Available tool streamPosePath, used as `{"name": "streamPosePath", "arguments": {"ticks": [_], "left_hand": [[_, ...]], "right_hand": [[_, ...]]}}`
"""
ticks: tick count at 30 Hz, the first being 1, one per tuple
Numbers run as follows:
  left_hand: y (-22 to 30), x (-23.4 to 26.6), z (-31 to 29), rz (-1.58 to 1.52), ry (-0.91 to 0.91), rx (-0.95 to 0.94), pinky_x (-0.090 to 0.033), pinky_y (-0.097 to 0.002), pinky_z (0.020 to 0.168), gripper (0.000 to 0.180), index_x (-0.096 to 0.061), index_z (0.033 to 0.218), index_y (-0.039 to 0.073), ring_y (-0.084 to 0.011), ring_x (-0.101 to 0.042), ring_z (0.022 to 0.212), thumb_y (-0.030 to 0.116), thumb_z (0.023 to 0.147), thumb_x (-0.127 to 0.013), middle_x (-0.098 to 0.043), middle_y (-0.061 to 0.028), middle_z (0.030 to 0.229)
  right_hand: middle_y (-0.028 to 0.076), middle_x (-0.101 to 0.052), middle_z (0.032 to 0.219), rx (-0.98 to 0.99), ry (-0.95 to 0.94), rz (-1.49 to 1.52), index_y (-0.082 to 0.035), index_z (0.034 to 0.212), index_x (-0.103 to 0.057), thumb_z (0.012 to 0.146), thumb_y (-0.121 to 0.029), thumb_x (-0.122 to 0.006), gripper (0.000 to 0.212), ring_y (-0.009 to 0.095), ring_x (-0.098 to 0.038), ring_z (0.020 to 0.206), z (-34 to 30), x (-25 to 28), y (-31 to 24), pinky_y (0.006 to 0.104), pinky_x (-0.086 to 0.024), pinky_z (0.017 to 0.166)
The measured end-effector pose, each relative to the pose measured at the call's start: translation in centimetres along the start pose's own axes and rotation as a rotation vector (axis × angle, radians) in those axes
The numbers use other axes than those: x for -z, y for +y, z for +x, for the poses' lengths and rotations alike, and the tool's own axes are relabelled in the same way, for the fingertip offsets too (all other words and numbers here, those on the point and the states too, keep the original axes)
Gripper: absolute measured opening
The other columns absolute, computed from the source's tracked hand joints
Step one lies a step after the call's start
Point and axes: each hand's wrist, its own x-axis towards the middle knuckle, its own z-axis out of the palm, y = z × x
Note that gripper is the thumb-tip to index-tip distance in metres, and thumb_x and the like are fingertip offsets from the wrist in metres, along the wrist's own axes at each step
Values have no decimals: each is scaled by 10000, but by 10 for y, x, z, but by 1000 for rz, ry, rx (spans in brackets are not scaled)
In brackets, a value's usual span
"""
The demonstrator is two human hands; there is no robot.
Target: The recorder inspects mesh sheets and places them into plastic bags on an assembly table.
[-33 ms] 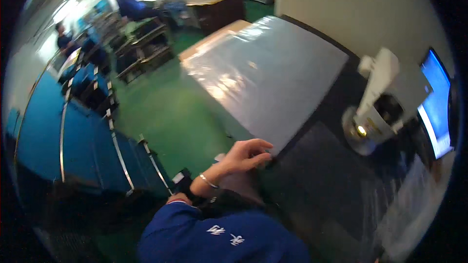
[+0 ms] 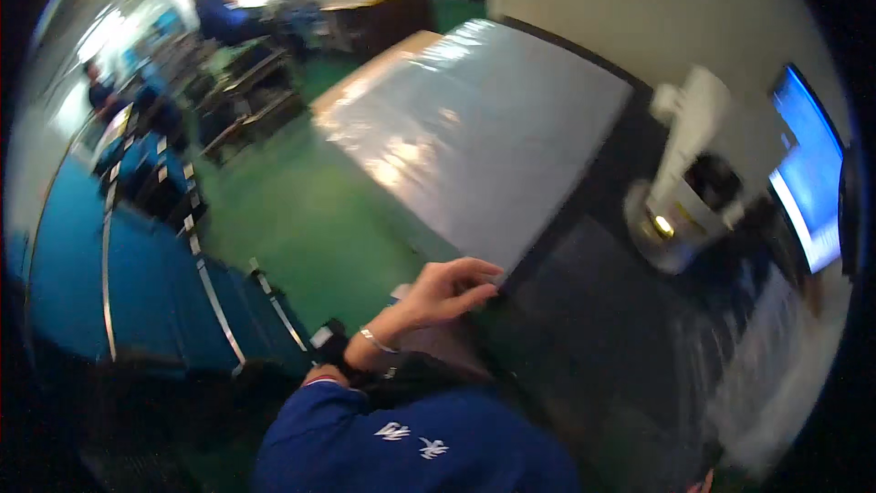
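My left hand (image 2: 445, 294) reaches in from the lower middle, with a silver bracelet and a dark wristband on the wrist. Its thumb and fingers curl together at the near corner of a large plastic-covered sheet (image 2: 529, 119) lying on the dark table (image 2: 584, 310). Something small seems to sit at the fingertips, too blurred to name. Only a sliver of skin, apparently my right hand (image 2: 704, 482), shows at the lower right edge; its fingers are hidden. Above that sliver, clear crumpled plastic film (image 2: 762, 383) lies by the table's right side.
A white device with a lit lamp (image 2: 671, 210) stands on the right side of the table beside a monitor (image 2: 808, 173). To the left are blue surfaces crossed by metal strips (image 2: 214, 301). Two people (image 2: 224, 18) sit far back left, near racks and a brown cabinet (image 2: 379, 18).
The view has shifted slightly, so the table, device and monitor appear a little further left and higher. My left hand keeps the same curled pose at the sheet's corner.
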Motion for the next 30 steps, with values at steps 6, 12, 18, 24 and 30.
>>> {"name": "streamPosePath", "arguments": {"ticks": [6, 12, 18, 24, 30], "left_hand": [[37, -9, -26, 526, -204, -336, -520, -308, 746, 320, -632, 1039, 50, -206, -650, 848, 53, 731, -716, -669, -89, 915], [54, -42, -21, 645, -487, -566, -434, -421, 956, 410, -595, 1096, 53, -310, -513, 1152, 114, 712, -723, -551, -135, 1212], [57, -56, -13, 774, -577, -550, -295, -474, 1061, 465, -560, 1162, 59, -316, -382, 1273, 186, 738, -706, -441, -149, 1334], [49, -69, 4, 772, -529, -592, -299, -475, 1057, 427, -576, 1143, 64, -317, -397, 1260, 184, 750, -694, -457, -145, 1320], [49, -71, 16, 758, -514, -604, -293, -476, 1060, 370, -592, 1110, 54, -310, -404, 1255, 190, 775, -671, -471, -149, 1305]], "right_hand": [[33, -553, 1011, -262, 207, 371, -123, 1311, -455, 920, -289, -513, 428, 84, -505, 795, -29, -13, -13, 182, -396, 564], [48, -594, 891, -339, 293, 334, -114, 1284, -488, 914, -271, -529, 404, 66, -526, 704, -55, 1, -41, 183, -409, 514], [46, -607, 881, -355, 320, 346, -119, 1289, -488, 906, -267, -549, 415, 57, -531, 672, -59, 7, -46, 173, -408, 501], [44, -623, 867, -336, 336, 364, -123, 1293, -481, 912, -273, -546, 415, 62, -541, 609, -47, 4, -41, 173, -413, 477], [44, -638, 846, -335, 311, 408, -140, 1303, -470, 913, -288, -548, 424, 62, -532, 505, -43, 1, -39, 177, -419, 450]]}}
